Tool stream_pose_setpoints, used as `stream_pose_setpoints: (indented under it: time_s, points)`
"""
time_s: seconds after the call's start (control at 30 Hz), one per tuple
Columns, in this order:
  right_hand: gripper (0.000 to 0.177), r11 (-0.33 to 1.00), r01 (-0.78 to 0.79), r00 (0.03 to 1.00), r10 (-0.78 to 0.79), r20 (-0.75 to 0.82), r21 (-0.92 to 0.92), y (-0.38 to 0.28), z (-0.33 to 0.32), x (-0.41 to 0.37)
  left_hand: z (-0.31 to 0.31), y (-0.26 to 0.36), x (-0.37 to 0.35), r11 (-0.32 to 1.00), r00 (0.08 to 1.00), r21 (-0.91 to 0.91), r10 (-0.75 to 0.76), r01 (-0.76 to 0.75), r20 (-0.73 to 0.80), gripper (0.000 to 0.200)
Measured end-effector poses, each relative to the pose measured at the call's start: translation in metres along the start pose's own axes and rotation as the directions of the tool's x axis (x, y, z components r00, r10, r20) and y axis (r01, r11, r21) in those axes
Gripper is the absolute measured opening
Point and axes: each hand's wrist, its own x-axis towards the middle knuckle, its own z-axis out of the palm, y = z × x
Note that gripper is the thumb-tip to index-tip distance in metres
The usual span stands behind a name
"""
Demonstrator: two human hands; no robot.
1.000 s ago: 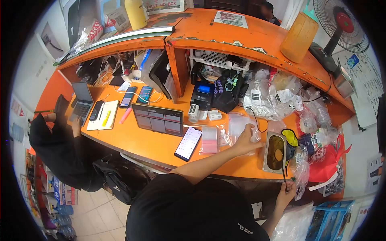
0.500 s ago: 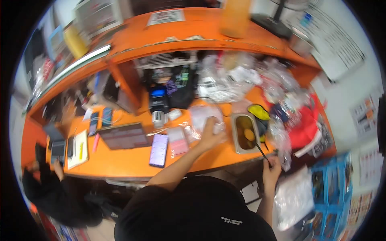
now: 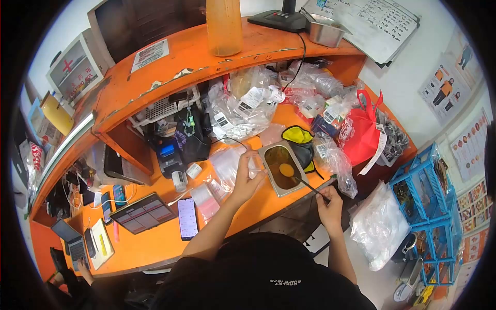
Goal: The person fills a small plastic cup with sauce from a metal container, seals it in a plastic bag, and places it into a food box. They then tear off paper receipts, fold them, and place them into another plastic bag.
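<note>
My right hand (image 3: 329, 206) is closed around the dark handle of a ladle (image 3: 287, 169). The ladle's round bowl sits in brown liquid inside a rectangular metal pan (image 3: 282, 193) at the orange counter's front edge. Just left of the pan is my left hand (image 3: 247, 178), its fingers and thumb apart, with nothing visible gripped between them. Clear plastic bags (image 3: 227, 168) lie flat beside and partly under that hand. A black and yellow pouch (image 3: 298, 137) lies against the pan's far right side.
A phone (image 3: 187, 219), a tablet (image 3: 142, 213) and a card terminal (image 3: 169, 157) stand to the left. Bulky plastic bags (image 3: 237, 116) and a red bag (image 3: 360, 132) fill the back. Blue baskets (image 3: 426, 191) stand right. Another person's hand (image 3: 84, 271) is far left.
The view has swung and become sharper. My left hand's fingers stay apart near the plastic bags, and my right hand keeps hold of the ladle, whose bowl remains in the pan.
</note>
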Motion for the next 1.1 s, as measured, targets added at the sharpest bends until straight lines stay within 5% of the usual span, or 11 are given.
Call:
stream_pose_setpoints:
  time_s: [0.33, 0.43, 0.77, 0.97, 1.03, 1.1]
  points:
    - [0.006, 0.982, 0.181, 0.983, -0.181, 0.0, -0.062, -0.092, -0.032, 0.028, 0.037, 0.0, 0.013, 0.996, 0.997, -0.088, 0.014, -0.007, 0.081, 0.045]
    - [0.007, 0.975, 0.21, 0.978, -0.209, 0.016, -0.068, -0.091, -0.029, 0.033, 0.044, 0.0, 0.013, 0.973, 0.99, -0.205, -0.08, 0.103, 0.118, 0.045]
    - [0.012, 0.956, 0.249, 0.967, -0.255, -0.018, -0.152, -0.091, -0.021, 0.029, 0.052, -0.01, 0.012, 0.98, 0.993, -0.165, -0.101, 0.11, 0.061, 0.048]
    - [0.012, 0.912, 0.316, 0.937, -0.343, -0.063, -0.262, -0.093, -0.02, 0.027, 0.051, -0.012, 0.015, 0.999, 0.997, -0.014, 0.038, -0.037, 0.07, 0.05]
    - [0.012, 0.908, 0.317, 0.936, -0.347, -0.065, -0.275, -0.096, -0.021, 0.027, 0.052, -0.012, 0.013, 0.979, 0.985, -0.148, -0.121, 0.138, 0.121, 0.049]
    - [0.012, 0.903, 0.32, 0.934, -0.352, -0.067, -0.288, -0.096, -0.021, 0.027, 0.053, -0.016, 0.012, 0.991, 0.991, -0.096, -0.088, 0.098, 0.099, 0.048]
